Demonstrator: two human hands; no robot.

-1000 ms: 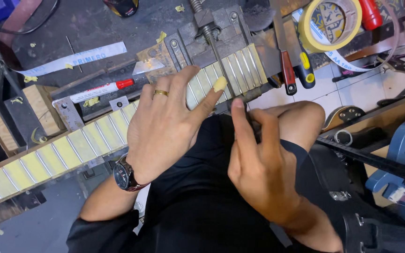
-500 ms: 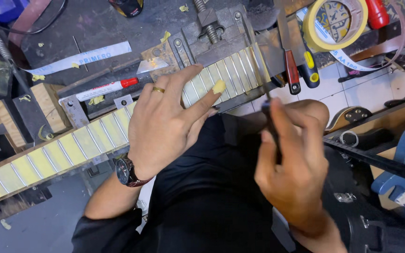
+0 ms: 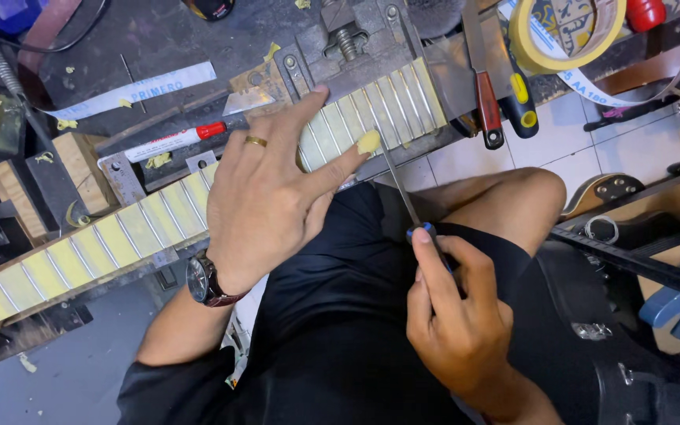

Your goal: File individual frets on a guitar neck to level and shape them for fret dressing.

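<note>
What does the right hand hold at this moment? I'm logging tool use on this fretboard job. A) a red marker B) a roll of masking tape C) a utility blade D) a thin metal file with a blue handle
D: the right hand closes around the blue handle of a thin metal file, whose tip reaches the taped fretboard beside the left hand.

head cam | looks steeply down | close over workbench (image 3: 159, 47) and lap
</note>
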